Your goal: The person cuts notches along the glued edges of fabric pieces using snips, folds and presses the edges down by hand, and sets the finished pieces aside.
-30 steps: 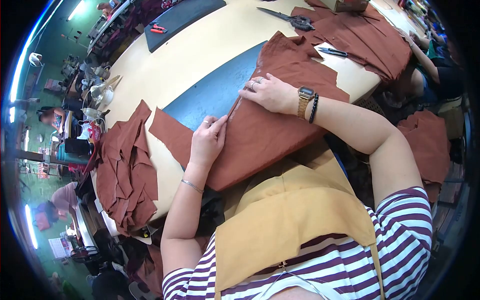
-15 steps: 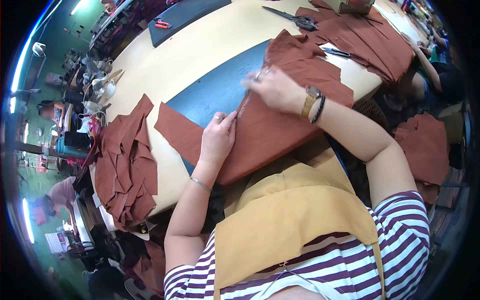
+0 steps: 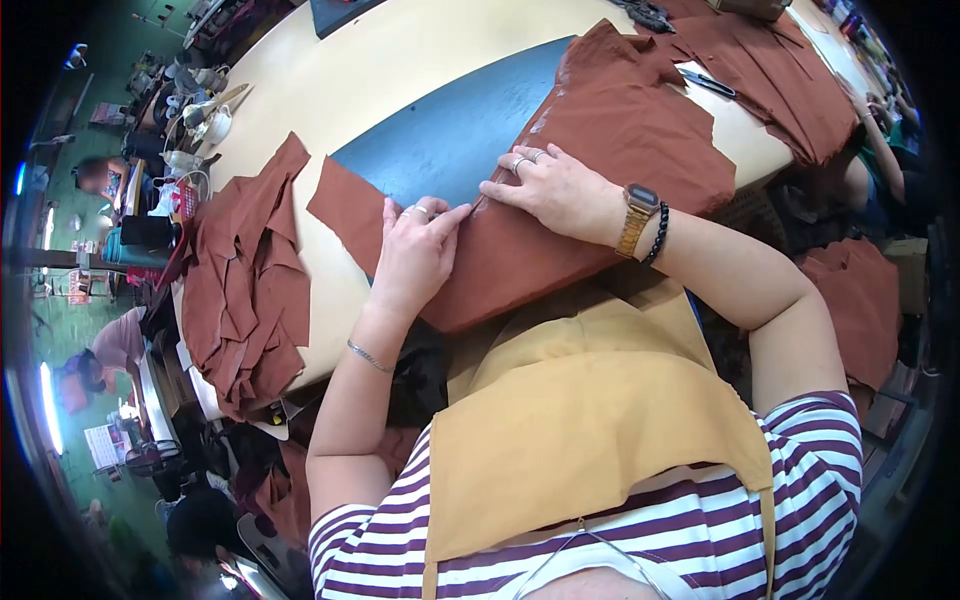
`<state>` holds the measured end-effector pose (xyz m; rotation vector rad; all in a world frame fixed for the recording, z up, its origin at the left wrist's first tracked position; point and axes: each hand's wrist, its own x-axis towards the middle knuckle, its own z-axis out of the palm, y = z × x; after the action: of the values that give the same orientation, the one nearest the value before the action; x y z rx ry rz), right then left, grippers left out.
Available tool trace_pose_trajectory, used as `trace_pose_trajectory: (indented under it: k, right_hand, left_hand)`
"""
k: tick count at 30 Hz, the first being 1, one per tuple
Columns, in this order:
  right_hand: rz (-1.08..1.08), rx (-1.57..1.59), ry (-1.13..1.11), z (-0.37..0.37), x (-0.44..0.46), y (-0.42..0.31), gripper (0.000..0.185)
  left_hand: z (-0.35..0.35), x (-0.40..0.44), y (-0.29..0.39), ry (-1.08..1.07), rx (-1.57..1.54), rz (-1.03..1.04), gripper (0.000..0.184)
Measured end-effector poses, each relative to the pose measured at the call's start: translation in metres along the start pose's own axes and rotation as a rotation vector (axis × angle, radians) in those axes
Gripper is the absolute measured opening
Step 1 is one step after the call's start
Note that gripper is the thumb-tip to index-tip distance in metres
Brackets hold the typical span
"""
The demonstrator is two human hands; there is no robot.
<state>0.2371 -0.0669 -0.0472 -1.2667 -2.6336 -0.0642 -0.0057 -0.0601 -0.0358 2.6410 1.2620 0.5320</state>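
A rust-brown fabric piece (image 3: 640, 130) lies over a blue board (image 3: 455, 125), with a pale, whitish line along its folded edge. My left hand (image 3: 415, 250) is at that edge, its thumb and index finger closed on the fabric. Close by on the right, my right hand (image 3: 560, 195) has its fingertips drawn together on the same edge, a short way from the left fingertips. Both hands rest on the cloth, and part of the fingertips' grip is hidden.
A crumpled pile of brown fabric (image 3: 250, 280) lies on the cream table (image 3: 310, 80) at left. Small thread snips (image 3: 708, 83) rest at right, beside more brown fabric (image 3: 770, 80). Black-handled scissors (image 3: 645, 14) are at the top edge. Another person's arm (image 3: 880, 145) shows at far right.
My right hand has come down from a blurred position above the cloth to its edge, near my left hand. The view has shifted, cutting the red-handled tool out of sight.
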Motion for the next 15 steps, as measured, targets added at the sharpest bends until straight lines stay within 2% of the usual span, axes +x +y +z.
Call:
trace_pose_trajectory:
  k: [3,6,8,12,15]
  right_hand:
    - [-0.082,0.008,-0.017,0.005,0.007,-0.003,0.041]
    - [0.035,0.12,-0.09,-0.006,0.005,-0.016,0.041]
    - [0.03,0.05,-0.024,-0.003,0.003,-0.021,0.041]
    - [-0.069,-0.057,0.162,0.013,0.008,-0.023,0.03]
    - [0.025,0.028,0.1,0.002,0.003,-0.034,0.032]
  left_hand:
    - [-0.006,0.002,0.0,-0.06,-0.045,-0.102,0.016]
    - [-0.016,0.007,-0.001,-0.138,-0.054,-0.189,0.013]
    - [-0.022,0.009,0.0,-0.2,-0.03,-0.214,0.012]
    - [-0.022,0.006,-0.006,-0.173,0.025,-0.118,0.011]
    - [-0.026,0.004,-0.009,-0.169,0.096,-0.032,0.011]
